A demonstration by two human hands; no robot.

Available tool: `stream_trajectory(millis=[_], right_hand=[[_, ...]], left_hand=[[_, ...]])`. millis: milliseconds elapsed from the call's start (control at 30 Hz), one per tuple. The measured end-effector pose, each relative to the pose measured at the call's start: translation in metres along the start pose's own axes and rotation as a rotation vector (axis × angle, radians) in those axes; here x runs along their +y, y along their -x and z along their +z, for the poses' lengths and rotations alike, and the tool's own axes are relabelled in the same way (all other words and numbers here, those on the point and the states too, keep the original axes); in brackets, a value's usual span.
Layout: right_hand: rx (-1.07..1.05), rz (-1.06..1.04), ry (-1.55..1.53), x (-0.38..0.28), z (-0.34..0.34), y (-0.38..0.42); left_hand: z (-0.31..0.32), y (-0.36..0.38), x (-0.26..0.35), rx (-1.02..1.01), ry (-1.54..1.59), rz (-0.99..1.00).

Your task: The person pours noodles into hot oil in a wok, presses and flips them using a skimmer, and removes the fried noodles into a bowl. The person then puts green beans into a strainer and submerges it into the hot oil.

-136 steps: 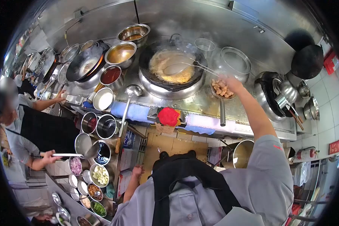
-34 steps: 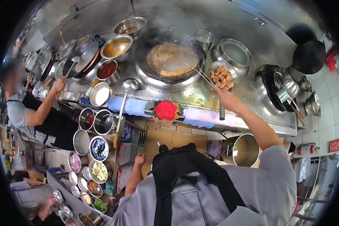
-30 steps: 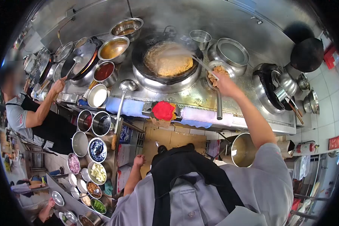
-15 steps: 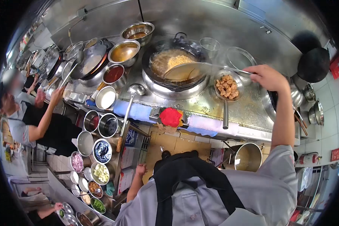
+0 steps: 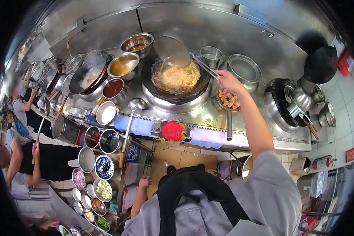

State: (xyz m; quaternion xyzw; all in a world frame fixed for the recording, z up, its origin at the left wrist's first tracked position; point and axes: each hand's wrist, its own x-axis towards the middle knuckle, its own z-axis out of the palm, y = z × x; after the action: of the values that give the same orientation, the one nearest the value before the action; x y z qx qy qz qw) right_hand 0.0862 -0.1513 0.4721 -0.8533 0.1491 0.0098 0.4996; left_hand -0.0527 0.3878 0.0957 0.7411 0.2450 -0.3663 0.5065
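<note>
My right hand [image 5: 227, 82] is closed around the handle of a wide round strainer [image 5: 172, 50]. The strainer is raised over the back of a black wok [image 5: 146, 80], where noodles [image 5: 181, 78] lie in bubbling liquid. Just below this hand, a smaller strainer with a grey handle [image 5: 229, 125] holds browned chunks [image 5: 229, 100] on the stove top. My left hand [image 5: 145, 181] hangs low beside my body, fingers curled, away from the stove. Whether anything is in it is too small to tell.
Bowls of sauce [image 5: 124, 65] and a ladle [image 5: 137, 104] are left of the wok. Ingredient containers [image 5: 104, 190] line the left counter. A red cloth [image 5: 172, 131] lies on the front edge. Co-workers [image 5: 17, 157] stand at the left; one holds a long ladle. Another wok station [image 5: 277, 104] is at the right.
My right hand has moved left with the strainer, which has risen from the noodles to the back of the wok. My view has shifted slightly. A co-worker's ladle has moved away from the left wok.
</note>
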Motion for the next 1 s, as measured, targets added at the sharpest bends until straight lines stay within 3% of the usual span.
stream_trajectory(millis=[67, 167, 233, 333, 433, 500, 600, 633, 700, 800, 867, 933, 1000], right_hand=[[0.225, -0.162, 0.294, 0.009, 0.0, -0.01], [0.347, -0.361, 0.489, 0.036, 0.003, -0.022], [0.38, -0.374, 0.514, 0.067, 0.007, -0.029], [0.233, -0.258, 0.448, 0.085, 0.009, -0.011], [0.173, -0.188, 0.354, 0.092, 0.001, 0.024], [0.067, 0.163, -0.011, 0.007, -0.004, 0.084], [0.091, 0.286, 0.056, -0.009, -0.019, 0.089], [0.097, 0.274, 0.047, 0.018, -0.019, 0.071], [0.3, -0.288, 0.434, 0.089, -0.014, 0.022], [0.222, -0.106, 0.494, 0.058, 0.013, -0.001], [0.292, -0.351, 0.505, 0.089, 0.033, -0.037], [0.182, -0.339, 0.521, 0.08, 0.048, -0.042], [0.101, -0.336, 0.609, 0.093, 0.057, -0.044]], left_hand=[[0.0, 0.0, -0.009, -0.002, 0.008, -0.012], [-0.001, 0.0, -0.02, 0.016, -0.054, 0.016], [-0.001, 0.002, -0.023, 0.043, -0.041, -0.04], [-0.006, -0.025, -0.049, -0.036, 0.007, -0.024], [0.002, -0.009, -0.041, 0.049, -0.066, 0.01], [0.005, 0.0, -0.041, 0.027, 0.022, 0.024], [0.009, 0.009, -0.033, 0.048, -0.038, 0.006], [0.009, 0.01, -0.034, 0.056, -0.04, 0.018], [0.008, 0.007, -0.032, 0.026, -0.052, -0.034], [0.008, -0.003, -0.035, 0.042, -0.078, 0.021], [0.007, -0.009, -0.026, 0.055, -0.12, 0.041], [0.007, -0.013, -0.024, 0.059, -0.16, 0.038], [0.006, -0.015, -0.015, 0.006, -0.285, 0.161]])
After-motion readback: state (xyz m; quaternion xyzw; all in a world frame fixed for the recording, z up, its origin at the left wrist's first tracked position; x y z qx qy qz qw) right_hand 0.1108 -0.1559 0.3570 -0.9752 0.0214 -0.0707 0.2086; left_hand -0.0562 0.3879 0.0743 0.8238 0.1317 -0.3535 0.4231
